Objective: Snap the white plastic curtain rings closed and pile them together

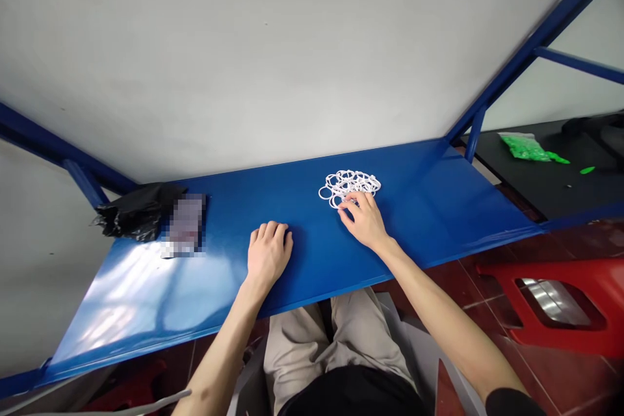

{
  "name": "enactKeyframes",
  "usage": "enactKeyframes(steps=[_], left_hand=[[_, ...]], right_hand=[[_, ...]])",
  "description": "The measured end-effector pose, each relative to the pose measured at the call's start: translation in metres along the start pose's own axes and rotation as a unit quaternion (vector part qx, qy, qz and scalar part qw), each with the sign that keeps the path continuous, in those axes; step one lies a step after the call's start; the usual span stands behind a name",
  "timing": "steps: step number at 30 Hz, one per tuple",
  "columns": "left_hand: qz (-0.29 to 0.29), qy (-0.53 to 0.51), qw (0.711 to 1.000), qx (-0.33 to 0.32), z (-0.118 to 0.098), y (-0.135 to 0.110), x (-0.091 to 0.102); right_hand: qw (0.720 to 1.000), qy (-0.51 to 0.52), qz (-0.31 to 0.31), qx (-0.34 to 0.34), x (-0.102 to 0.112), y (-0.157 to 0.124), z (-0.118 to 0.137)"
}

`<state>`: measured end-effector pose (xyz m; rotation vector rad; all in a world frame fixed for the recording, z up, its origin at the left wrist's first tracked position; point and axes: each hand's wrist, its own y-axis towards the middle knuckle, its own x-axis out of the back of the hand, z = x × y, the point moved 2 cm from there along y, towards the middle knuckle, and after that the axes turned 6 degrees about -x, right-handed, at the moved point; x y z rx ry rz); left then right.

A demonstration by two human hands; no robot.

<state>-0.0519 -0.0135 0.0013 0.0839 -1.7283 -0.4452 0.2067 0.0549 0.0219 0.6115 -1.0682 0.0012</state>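
A loose heap of thin white rings (348, 180), which look like cord or elastic loops with small knots, lies on the blue table (312, 260). My right hand (363, 221) reaches over the near side of the heap, thumb and forefinger pinched at the edge of one white ring (335, 202); its other fingers touch or hover over the rings. Left of the heap, my left hand (268, 250) rests palm down on the bare tabletop, fingers loosely bent, thumb a little apart, with nothing seen in it.
On the table's left end lie a crumpled black plastic bag (139, 208) and a blurred-out flat object (185, 224). A pale wall (273, 65) closes off the back. Farther right, a black table (526, 188) bears a bag of green pieces (526, 146). A red stool (531, 328) stands below.
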Motion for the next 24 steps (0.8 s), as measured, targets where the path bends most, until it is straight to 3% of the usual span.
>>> enactKeyframes(steps=[3,8,13,16,20,24], left_hand=[[-0.009,0.0,1.0,0.01,-0.003,0.033,-0.008],[-0.026,-0.101,0.994,-0.014,-0.002,0.076,-0.022],[-0.112,-0.205,0.972,0.014,0.006,0.075,-0.018],[-0.166,-0.199,0.964,-0.052,0.0,0.071,-0.01],[-0.17,-0.174,0.957,-0.158,-0.013,0.07,-0.008],[-0.156,-0.173,0.961,-0.151,-0.015,0.07,-0.01]], right_hand=[[0.997,0.07,0.006,0.008,0.006,0.0,0.009],[0.99,0.126,0.038,0.055,0.002,0.022,0.023],[0.989,0.101,0.012,0.103,-0.017,0.052,0.034],[0.985,0.087,-0.001,0.146,-0.029,0.056,0.035],[0.981,0.073,-0.018,0.178,-0.033,0.048,0.035],[0.985,0.072,0.011,0.157,-0.019,0.043,0.027]])
